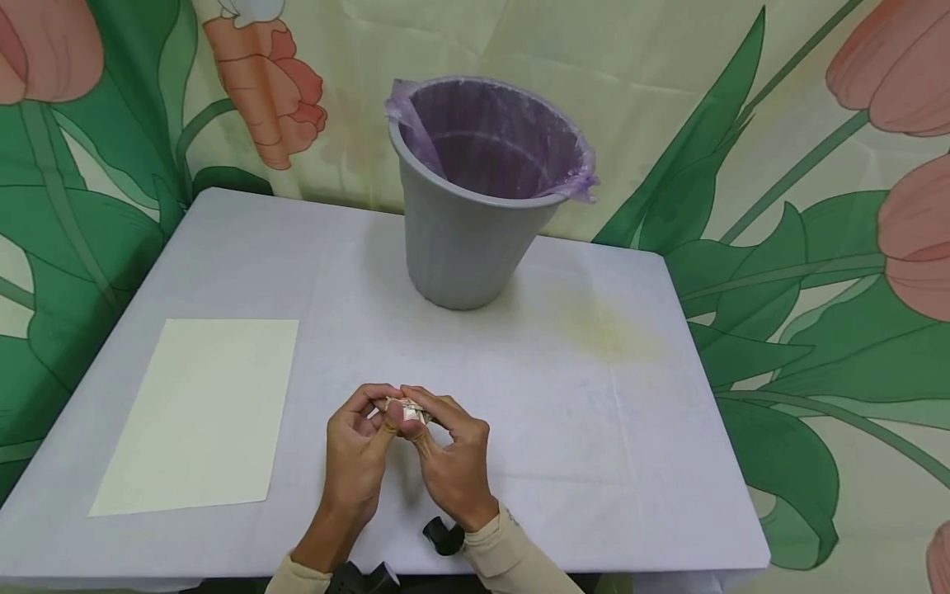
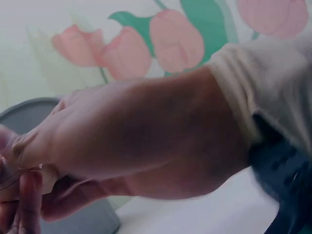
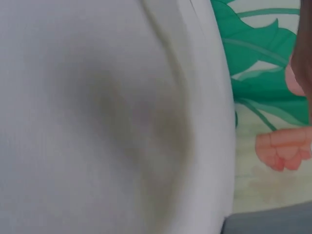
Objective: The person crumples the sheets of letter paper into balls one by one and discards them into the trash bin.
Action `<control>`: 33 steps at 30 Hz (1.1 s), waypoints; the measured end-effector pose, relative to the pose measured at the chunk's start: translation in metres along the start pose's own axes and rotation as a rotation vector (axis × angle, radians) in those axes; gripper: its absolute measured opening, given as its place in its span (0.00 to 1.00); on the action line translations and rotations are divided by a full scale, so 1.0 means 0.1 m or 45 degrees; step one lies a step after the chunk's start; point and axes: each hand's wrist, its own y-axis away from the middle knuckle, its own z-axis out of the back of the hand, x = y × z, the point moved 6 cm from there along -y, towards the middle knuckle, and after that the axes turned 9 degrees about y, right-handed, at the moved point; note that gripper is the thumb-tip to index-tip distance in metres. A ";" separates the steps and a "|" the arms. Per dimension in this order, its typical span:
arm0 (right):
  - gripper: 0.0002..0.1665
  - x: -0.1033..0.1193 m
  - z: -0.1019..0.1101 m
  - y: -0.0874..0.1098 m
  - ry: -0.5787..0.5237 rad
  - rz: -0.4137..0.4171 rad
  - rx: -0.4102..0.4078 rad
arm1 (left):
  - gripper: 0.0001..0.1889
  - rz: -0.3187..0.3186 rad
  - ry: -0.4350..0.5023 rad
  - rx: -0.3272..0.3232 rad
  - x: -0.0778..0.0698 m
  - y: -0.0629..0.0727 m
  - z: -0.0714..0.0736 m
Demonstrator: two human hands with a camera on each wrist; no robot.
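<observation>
Left hand (image 1: 355, 462) and right hand (image 1: 456, 466) are seen, in the head view, with crumpled paper (image 1: 412, 412) pinched between them over the cloth-covered table (image 1: 594, 445); a tapered grey bin (image 1: 471, 247) is lined with thin purple plastic (image 1: 512, 161). In the right wrist view, the white cloth (image 3: 53, 161) is blurred.

Free room rightward over the table (image 1: 579, 445), gray bin (image 1: 463, 243) ahead.
</observation>
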 end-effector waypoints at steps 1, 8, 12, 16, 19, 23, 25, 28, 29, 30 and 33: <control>0.25 0.00 -0.01 -0.02 -0.019 0.000 0.069 | 0.10 0.011 0.003 0.005 -0.02 -0.01 0.02; 0.29 -0.13 0.09 -0.16 -0.263 -0.075 0.404 | 0.12 0.083 0.033 0.133 -0.06 -0.05 0.03; 0.29 -0.17 0.17 -0.20 -0.278 -0.052 0.413 | 0.13 0.081 0.028 0.191 -0.03 -0.05 -0.03; 0.26 -0.18 0.20 -0.19 -0.265 -0.024 0.334 | 0.12 0.090 0.072 0.208 0.00 -0.03 -0.07; 0.23 -0.17 0.19 -0.16 -0.255 -0.008 0.255 | 0.10 0.116 0.108 0.195 0.03 -0.01 -0.08; 0.21 -0.16 0.17 -0.10 -0.234 0.029 0.150 | 0.07 0.124 0.133 0.187 0.07 0.00 -0.08; 0.20 -0.14 0.16 -0.08 -0.211 0.058 0.090 | 0.06 0.121 0.142 0.193 0.09 0.00 -0.08; 0.20 -0.13 0.16 -0.06 -0.182 0.090 0.017 | 0.05 0.114 0.149 0.199 0.11 0.00 -0.10; 0.20 -0.12 0.16 -0.05 -0.172 0.099 -0.001 | 0.04 0.112 0.145 0.193 0.11 0.00 -0.11; 0.20 -0.12 0.16 -0.04 -0.159 0.107 -0.016 | 0.05 0.110 0.142 0.184 0.12 0.00 -0.11; 0.20 -0.12 0.17 -0.03 -0.124 0.114 -0.046 | 0.07 0.083 0.123 0.142 0.10 -0.01 -0.14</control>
